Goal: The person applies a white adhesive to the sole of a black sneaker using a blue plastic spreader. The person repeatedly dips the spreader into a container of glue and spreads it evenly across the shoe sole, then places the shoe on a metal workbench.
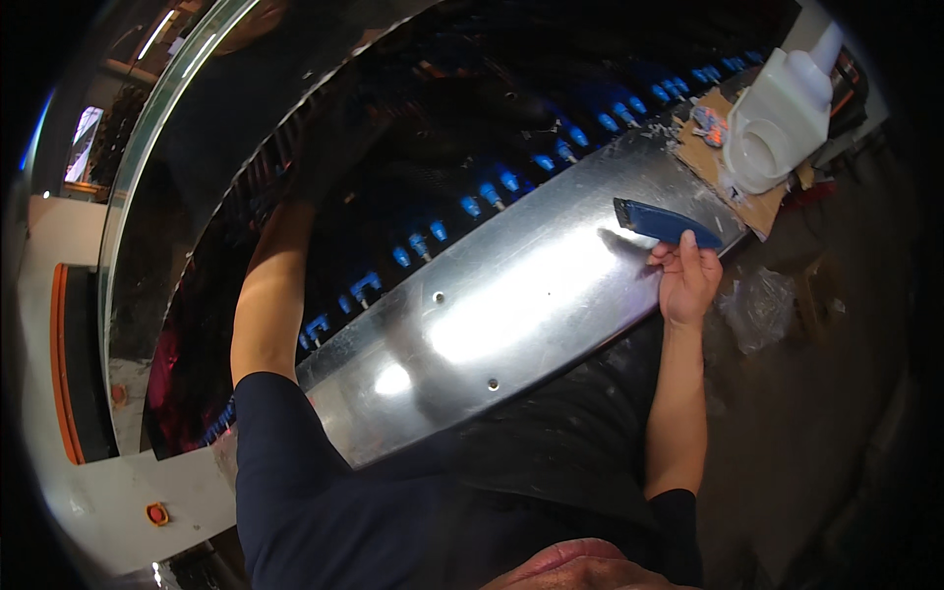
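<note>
My right hand (pixel 685 280) is closed on a dark blue, flat, slightly curved piece with a black end (pixel 661 222). It holds this piece by its right end, just above a shiny metal ledge (pixel 580 285), and the piece casts a shadow on the metal. My left forearm (pixel 272 285) stretches forward over the ledge's far edge into the dark inside of a machine. Deep shadow swallows my left hand, so its fingers and anything in them cannot be made out.
Blue fittings (pixel 418 244) line the ledge's far edge in a row. At the far right, a white plastic container (pixel 777 123) rests on torn cardboard (pixel 759 211). Clear plastic wrap (pixel 759 307) lies beyond my right wrist. A red button (pixel 157 514) sits on the pale panel at left.
</note>
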A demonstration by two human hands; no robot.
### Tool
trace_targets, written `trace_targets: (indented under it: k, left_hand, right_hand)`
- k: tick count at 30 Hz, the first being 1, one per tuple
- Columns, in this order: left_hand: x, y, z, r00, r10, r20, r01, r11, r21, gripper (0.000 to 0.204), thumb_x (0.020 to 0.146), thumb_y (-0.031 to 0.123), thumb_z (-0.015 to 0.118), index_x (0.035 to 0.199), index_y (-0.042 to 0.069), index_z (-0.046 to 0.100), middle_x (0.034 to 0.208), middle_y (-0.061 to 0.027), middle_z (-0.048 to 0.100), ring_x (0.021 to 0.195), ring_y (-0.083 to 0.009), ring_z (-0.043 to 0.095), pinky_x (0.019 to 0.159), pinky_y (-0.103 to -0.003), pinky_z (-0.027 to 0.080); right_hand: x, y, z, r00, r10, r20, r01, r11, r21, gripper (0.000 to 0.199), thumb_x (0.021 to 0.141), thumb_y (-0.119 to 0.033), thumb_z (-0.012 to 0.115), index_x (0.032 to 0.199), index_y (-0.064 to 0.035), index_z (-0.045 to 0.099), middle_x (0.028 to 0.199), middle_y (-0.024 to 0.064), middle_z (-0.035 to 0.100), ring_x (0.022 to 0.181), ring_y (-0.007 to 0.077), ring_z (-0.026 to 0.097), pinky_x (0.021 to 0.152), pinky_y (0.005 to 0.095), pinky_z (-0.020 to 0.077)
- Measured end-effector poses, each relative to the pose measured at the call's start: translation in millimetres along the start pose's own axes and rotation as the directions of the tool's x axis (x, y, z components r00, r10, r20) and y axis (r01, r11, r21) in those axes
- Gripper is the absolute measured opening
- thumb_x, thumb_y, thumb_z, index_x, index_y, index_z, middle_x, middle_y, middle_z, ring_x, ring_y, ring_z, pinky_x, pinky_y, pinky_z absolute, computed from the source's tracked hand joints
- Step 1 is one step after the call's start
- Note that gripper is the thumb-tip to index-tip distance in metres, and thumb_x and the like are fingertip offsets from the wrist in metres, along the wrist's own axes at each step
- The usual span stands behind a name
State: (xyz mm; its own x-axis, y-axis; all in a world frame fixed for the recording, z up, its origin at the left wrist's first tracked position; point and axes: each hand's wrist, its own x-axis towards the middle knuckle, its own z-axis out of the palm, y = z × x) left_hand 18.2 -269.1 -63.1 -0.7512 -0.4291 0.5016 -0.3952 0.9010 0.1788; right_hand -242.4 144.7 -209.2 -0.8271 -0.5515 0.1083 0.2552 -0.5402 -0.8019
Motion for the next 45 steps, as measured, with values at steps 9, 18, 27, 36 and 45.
trace_targets:
  k: [9,18,27,36,45]
  left_hand:
    - [111,82,106,0.714,0.259,0.65,-0.305,0.951,-0.044,0.1,0.068,0.02,0.09,0.157,0.019,0.045,0.15,-0.0127,0.057,0.136,-0.032,0.057,0.111,-0.042,0.051]
    - [55,174,29,0.686,0.519,0.51,-0.478,0.85,-0.222,0.06,0.079,0.008,0.082,0.136,0.019,0.068,0.133,-0.0071,0.069,0.12,-0.029,0.067,0.11,-0.046,0.052]
    - [-50,250,-42,0.285,0.721,0.632,-0.837,0.508,-0.201,0.035,0.086,0.024,0.07,0.12,0.018,0.073,0.133,0.0001,0.067,0.143,-0.0231,0.05,0.125,-0.057,0.034]
    - [-44,299,-59,0.666,0.64,0.383,-0.339,0.717,-0.609,0.055,0.081,0.01,0.076,0.135,0.003,0.062,0.133,-0.0188,0.063,0.133,-0.0395,0.056,0.112,-0.054,0.043]
    - [-67,244,-9,0.862,-0.142,0.486,0.22,0.97,-0.106,0.1,0.083,0.052,0.079,0.146,-0.015,0.04,0.133,-0.0355,0.061,0.125,-0.0465,0.062,0.107,-0.047,0.05]
  right_hand:
    - [-1,-45,23,0.929,0.158,-0.336,-0.129,0.986,0.109,0.031,0.1,-0.022,0.072,0.12,-0.0006,0.061,0.081,0.013,0.069,0.061,0.0196,0.07,0.051,0.028,0.0549]
    - [-5,-66,-15,0.937,0.193,-0.289,-0.133,0.967,0.216,0.027,0.104,-0.024,0.062,0.114,0.0005,0.065,0.085,0.0153,0.071,0.07,0.0214,0.071,0.058,0.0301,0.0528]
    - [-16,-69,-16,0.973,0.202,-0.112,-0.2,0.979,0.033,0.044,0.098,-0.008,0.068,0.137,0.0082,0.056,0.11,0.0178,0.072,0.091,0.0224,0.073,0.075,0.032,0.0595]
    - [-25,-65,9,0.998,0.055,-0.023,-0.059,0.957,-0.283,0.044,0.095,0.001,0.06,0.137,0.0073,0.049,0.112,0.0138,0.067,0.091,0.0178,0.07,0.069,0.0271,0.057]
    - [-33,-63,18,0.993,-0.088,0.083,0.121,0.697,-0.707,0.033,0.102,-0.016,0.058,0.129,0.0025,0.057,0.102,0.0095,0.066,0.088,0.0144,0.061,0.077,0.0291,0.0484]
